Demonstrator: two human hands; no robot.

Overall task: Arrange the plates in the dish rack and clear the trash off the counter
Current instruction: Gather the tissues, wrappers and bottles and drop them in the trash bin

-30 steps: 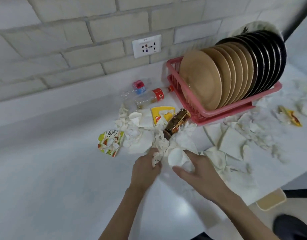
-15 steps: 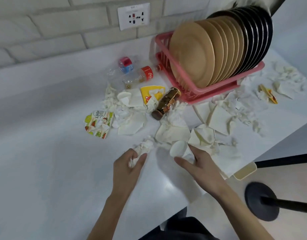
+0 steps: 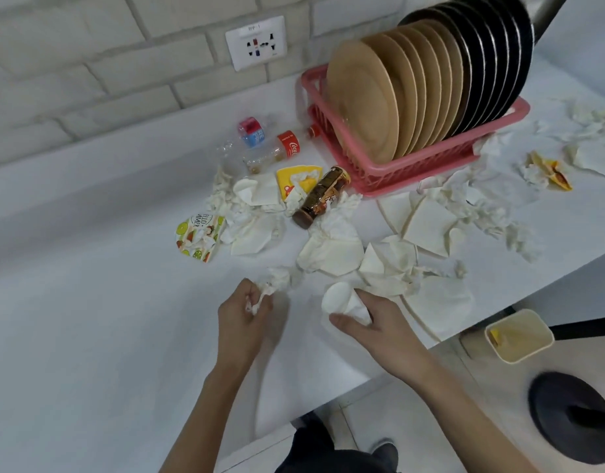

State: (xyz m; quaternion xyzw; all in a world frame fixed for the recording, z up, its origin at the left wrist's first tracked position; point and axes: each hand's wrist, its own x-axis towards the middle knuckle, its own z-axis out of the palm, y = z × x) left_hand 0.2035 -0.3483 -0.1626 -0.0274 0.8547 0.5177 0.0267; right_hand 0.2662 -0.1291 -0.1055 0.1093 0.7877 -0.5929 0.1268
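A pink dish rack (image 3: 413, 172) at the back right holds several tan plates (image 3: 365, 97) and several black plates (image 3: 492, 56) on edge. Crumpled white napkins (image 3: 331, 250), a brown bottle (image 3: 323, 196), a clear cola bottle (image 3: 270, 153), a yellow wrapper (image 3: 294, 175) and a fruit-print pouch (image 3: 197, 237) litter the white counter (image 3: 89, 302). My left hand (image 3: 241, 319) grips a crumpled tissue (image 3: 272, 285) near the counter's middle. My right hand (image 3: 379, 322) holds a white paper cup (image 3: 342, 300) lying on its side.
More torn napkins and an orange-yellow wrapper (image 3: 550, 170) lie right of the rack. A cream bin (image 3: 519, 336) stands on the floor below the counter's right edge, beside a black stand base (image 3: 570, 414). A wall socket (image 3: 256, 42) sits on the brick wall.
Both hands have drawn back toward the counter's front edge. The left pulled a tissue out of the pile, and the right closed round the paper cup and lifted it clear.
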